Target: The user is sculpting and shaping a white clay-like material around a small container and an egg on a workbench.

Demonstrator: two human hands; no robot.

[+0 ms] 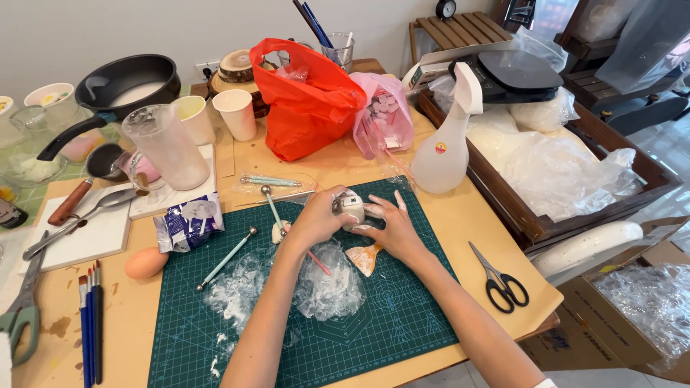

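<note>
Hands first: both meet over the far half of the green cutting mat [402, 316], pinching a small whitish clay figure [352, 208] between them. Left hand [316, 219] grips it from the left with curled fingers, right hand [392, 226] cups it from the right, fingers spread a bit and dusted white. So the figure sits right between the two hands, lifted just above the mat near its far edge. It looks roughly upright, a stubby lump with no real long axis, darker bit near the top; can't tell which way it faces.

Under the hands there's crumpled plastic wrap [327, 287] with white smears on the mat. Just beside the right hand lies an orange-tan scraper [363, 259], and a thin pink stick [318, 262] pokes out from under the left wrist. Two ball-tipped tools sit on the mat left of the hands: one [272, 205] pointing away, the other [226, 259] lying diagonally. An egg [145, 263] sits on the table off the mat's left edge, with a crumpled foil packet [188, 223] near it and brushes [90, 323] at the near left.

Scissors [499, 276] lie on the table right of the mat, well apart from the hands. A spray bottle [447, 144] stands past the mat's far right corner, and a red bag [305, 100] is behind.
</note>
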